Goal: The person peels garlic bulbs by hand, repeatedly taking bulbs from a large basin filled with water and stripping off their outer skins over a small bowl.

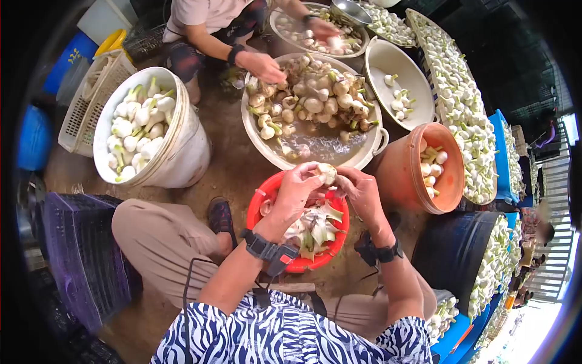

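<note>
A whitish garlic bulb is held up between my two hands over a red basin. My left hand grips the bulb from one side, its fingers bent round it. Against the other side, the fingers of my right hand are closed at the bulb's edge; whether they also pinch a strip of skin I cannot make out. Pale peeled skins heap up inside the red basin below. Just beyond my hands stands a wide tub of water with many unpeeled bulbs.
At the left, a white bucket holds cleaned bulbs; an orange bucket with several stands right. Across the tub, a person's hand reaches over the bulbs. A pale basin and a long rack of garlic lie beyond.
</note>
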A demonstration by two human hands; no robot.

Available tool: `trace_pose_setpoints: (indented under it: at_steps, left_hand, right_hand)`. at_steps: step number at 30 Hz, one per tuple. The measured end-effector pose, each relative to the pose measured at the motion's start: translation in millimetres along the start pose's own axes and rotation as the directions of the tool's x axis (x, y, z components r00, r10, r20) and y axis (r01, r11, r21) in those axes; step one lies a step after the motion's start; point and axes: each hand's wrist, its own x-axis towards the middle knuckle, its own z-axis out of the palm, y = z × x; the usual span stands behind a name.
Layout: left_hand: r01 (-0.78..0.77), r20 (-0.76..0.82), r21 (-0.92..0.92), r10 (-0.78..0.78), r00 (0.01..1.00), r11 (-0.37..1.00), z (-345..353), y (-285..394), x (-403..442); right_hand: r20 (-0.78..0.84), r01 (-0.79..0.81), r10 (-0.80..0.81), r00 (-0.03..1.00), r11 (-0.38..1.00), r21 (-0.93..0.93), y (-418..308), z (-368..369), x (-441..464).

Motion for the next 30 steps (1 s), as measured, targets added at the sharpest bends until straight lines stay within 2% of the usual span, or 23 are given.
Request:
trace_pose_setpoints:
  at_steps: [2,3,8,10,14,19,21,25,27,28,30]
  left_hand:
    - [-0.079,0.058,0.131,0.072,0.996,0.988,10,6,-18]
    - [-0.122,0.051,0.159,0.115,0.992,0.980,13,4,-25]
    - [-0.197,0.036,0.124,0.194,0.980,0.972,17,-6,-51]
    - [-0.251,-0.008,0.201,0.258,0.966,0.947,18,-5,-58]
    - [-0.281,-0.022,0.178,0.290,0.957,0.943,15,-5,-69]
    - [-0.294,-0.030,0.215,0.307,0.951,0.932,15,-3,-76]
    - [-0.312,-0.026,0.212,0.324,0.946,0.926,18,-2,-79]
    - [-0.322,-0.032,0.164,0.331,0.943,0.932,17,-1,-79]
    - [-0.323,-0.037,0.154,0.332,0.943,0.934,12,2,-77]
    - [-0.323,-0.037,0.154,0.332,0.943,0.934,10,2,-77]
    - [-0.321,-0.021,0.298,0.343,0.939,0.899,11,3,-76]
  right_hand:
    - [-0.041,-0.004,0.008,0.999,0.996,0.085,-13,2,-17]
    - [-0.056,-0.055,0.062,0.996,0.990,0.130,-20,5,-23]
    - [-0.102,0.058,-0.059,0.993,0.998,-0.017,-27,19,-47]
    - [-0.093,0.124,-0.132,0.987,0.988,-0.093,-30,24,-49]
    - [-0.072,0.093,-0.091,0.993,0.995,0.036,-42,29,-58]
    - [-0.092,0.137,-0.151,0.984,0.980,-0.141,-46,34,-59]
    - [-0.134,0.190,-0.251,0.959,0.916,-0.353,-32,36,-56]
    - [-0.158,0.115,-0.167,0.973,0.948,-0.297,-40,36,-59]
    - [-0.110,0.095,-0.092,0.990,0.995,0.023,-50,36,-61]
    - [-0.110,0.094,-0.091,0.990,0.995,0.023,-49,36,-62]
    - [-0.089,0.120,-0.124,0.988,0.992,-0.048,-47,34,-60]
